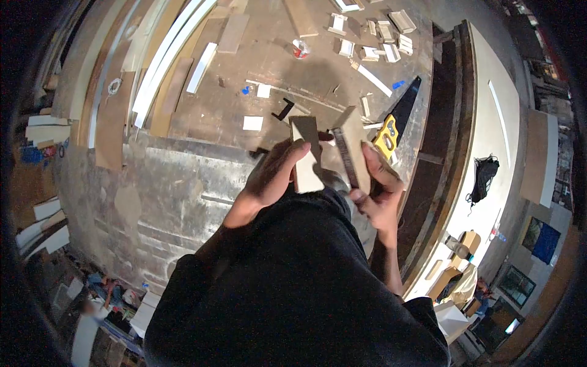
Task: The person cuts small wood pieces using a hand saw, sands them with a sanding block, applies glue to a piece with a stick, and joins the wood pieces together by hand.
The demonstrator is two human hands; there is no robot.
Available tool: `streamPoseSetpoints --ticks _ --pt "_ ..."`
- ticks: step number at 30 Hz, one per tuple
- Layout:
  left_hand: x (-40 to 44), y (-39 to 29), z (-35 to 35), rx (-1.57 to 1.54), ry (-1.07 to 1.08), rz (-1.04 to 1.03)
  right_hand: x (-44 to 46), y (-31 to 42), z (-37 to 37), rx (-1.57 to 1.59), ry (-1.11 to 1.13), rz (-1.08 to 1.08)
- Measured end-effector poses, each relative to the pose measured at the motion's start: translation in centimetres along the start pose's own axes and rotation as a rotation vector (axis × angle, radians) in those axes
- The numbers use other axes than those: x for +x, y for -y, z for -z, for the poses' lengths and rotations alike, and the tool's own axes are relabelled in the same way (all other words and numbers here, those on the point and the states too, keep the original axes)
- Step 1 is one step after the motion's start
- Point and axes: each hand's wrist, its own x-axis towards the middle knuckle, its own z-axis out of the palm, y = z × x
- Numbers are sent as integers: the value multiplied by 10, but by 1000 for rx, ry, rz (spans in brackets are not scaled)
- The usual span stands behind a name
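Near the middle of the head view, my left hand (273, 173) grips a pale wooden piece (307, 160) whose upper part is in shadow, the thumb lying on its face. Just right of it, my right hand (382, 192) holds a second wooden piece (353, 147) by its right side and lower end; a dark, rough edge runs along its left side. Both pieces are raised above the worktable, tilted, with a narrow gap between them. The fingers behind the pieces are partly hidden.
A yellow-handled saw (386, 137) lies right of my right hand. Small wooden assemblies (384, 33) sit at the back right. Long boards (165, 92) cover the back left. A black clamp-like tool (284, 110) and white squares (252, 123) lie beyond my left hand.
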Motion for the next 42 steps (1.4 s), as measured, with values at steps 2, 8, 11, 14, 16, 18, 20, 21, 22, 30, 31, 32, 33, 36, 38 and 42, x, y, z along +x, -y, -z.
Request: streamPoseSetpoints --ticks 2,8,11,14,16,18,20,21,22,30,31,32,33,36,38,42 --pt "-1 -16 -17 -396 -72 -105 -1 2 -2 -235 109 60" --pt "0 -37 -2 -390 -237 -367 -14 -17 3 -489 37 53" --pt "0 -29 -6 -385 -257 -340 -19 -8 -7 -380 -11 47" --pt "3 -15 -11 -612 -236 -271 -15 -32 -24 -342 -1 359" --pt "0 -19 -8 -657 -227 -239 -13 -61 -26 -337 -100 331" --pt "3 -17 -2 -700 -229 -216 -12 -63 -28 -335 -183 180" --pt "7 -3 0 -833 -135 -154 -10 -58 -32 -251 -128 133" --pt "8 -1 -10 -940 -93 -166 -2 -57 -40 -266 -68 361" --pt "8 1 -13 -938 -53 -77 2 -57 -39 -279 -52 414" --pt "7 -10 -16 -933 -52 -112 12 -65 -43 -247 -14 642" --pt "9 -9 -20 -971 -32 -131 13 -67 -56 -126 -87 599" --pt "9 -9 -20 -976 -25 -126 7 -88 -49 -264 -76 400" --pt "8 -10 -16 -922 -42 -155 20 -73 -48 -165 -137 151" --pt "12 -20 -14 -790 -139 -287 36 -78 -51 206 -184 -86" --pt "16 -24 -28 -664 -280 -457 25 -72 -50 444 -15 -155" --pt "50 -37 -27 -683 -444 -599 19 -35 -85 492 -64 -330"
